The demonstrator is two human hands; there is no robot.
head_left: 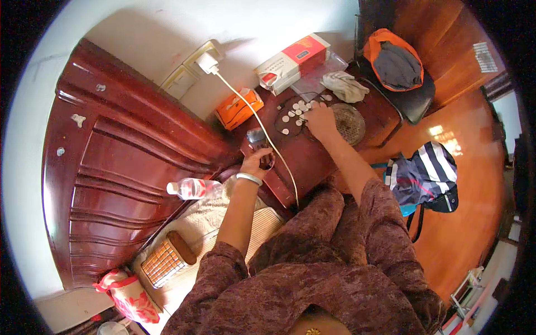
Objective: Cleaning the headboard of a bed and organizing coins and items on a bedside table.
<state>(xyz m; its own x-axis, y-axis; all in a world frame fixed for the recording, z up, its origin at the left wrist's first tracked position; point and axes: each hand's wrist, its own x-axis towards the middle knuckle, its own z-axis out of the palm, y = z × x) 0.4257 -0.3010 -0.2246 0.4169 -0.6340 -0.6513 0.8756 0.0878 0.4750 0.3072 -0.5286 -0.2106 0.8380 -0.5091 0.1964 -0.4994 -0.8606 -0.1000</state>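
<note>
My left hand (257, 161) wears a pale bangle at the wrist and is curled around a dark, glossy object (256, 140), whose exact kind I cannot tell. Several small, round, whitish discs (298, 112) lie scattered on the dark red wooden tabletop (298, 153). At the right edge of these discs is my right hand (320, 120), fingers down on them; whether it grips one is hidden. Just right of that hand sits a round, brownish, textured item (349, 123). A white cable (268, 132) runs from a wall plug past my left hand.
An orange packet (239, 109), a red and white box (299, 60) and a crumpled cloth (344, 86) stand along the back. A plastic bottle (197, 189) lies left. An orange-rimmed bag (395, 63) rests on a black chair (412, 100); a striped bag (423, 180) is at right.
</note>
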